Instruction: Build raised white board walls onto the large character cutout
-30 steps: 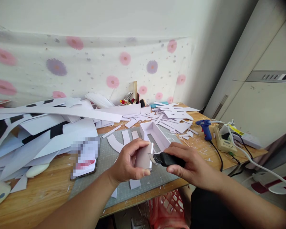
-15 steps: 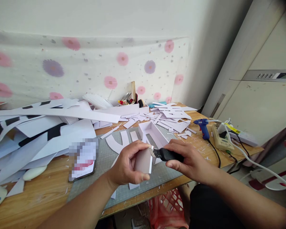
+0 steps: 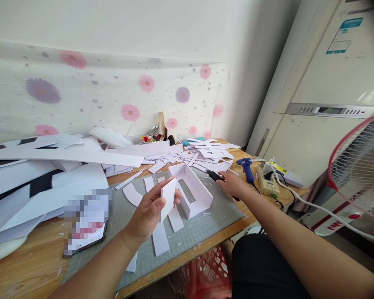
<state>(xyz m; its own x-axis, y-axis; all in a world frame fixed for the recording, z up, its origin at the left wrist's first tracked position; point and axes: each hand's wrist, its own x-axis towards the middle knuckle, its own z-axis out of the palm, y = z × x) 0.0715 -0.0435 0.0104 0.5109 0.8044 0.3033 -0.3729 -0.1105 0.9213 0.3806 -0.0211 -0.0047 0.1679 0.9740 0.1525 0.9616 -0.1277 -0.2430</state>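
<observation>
My left hand (image 3: 149,209) grips a small white board piece (image 3: 168,199), held tilted above the cutting mat (image 3: 218,209). My right hand (image 3: 233,185) is at the mat's right side, fingers closed on a black-handled knife (image 3: 214,175); its blade cannot be made out. Between the hands stands a white open box shape (image 3: 202,189) with a slot in its base. Flat white strips (image 3: 160,238) lie on the mat under and beside my left hand.
A blue glue gun (image 3: 245,167) and a power strip (image 3: 268,180) with cables are at the right. White scraps (image 3: 210,153) pile at the back. Large sheets (image 3: 75,195) and a phone (image 3: 90,232) lie left. A fan (image 3: 361,158) stands far right.
My right hand has moved the knife away from the white piece, over to the mat's right side. My left hand has turned the piece. The view has shifted right.
</observation>
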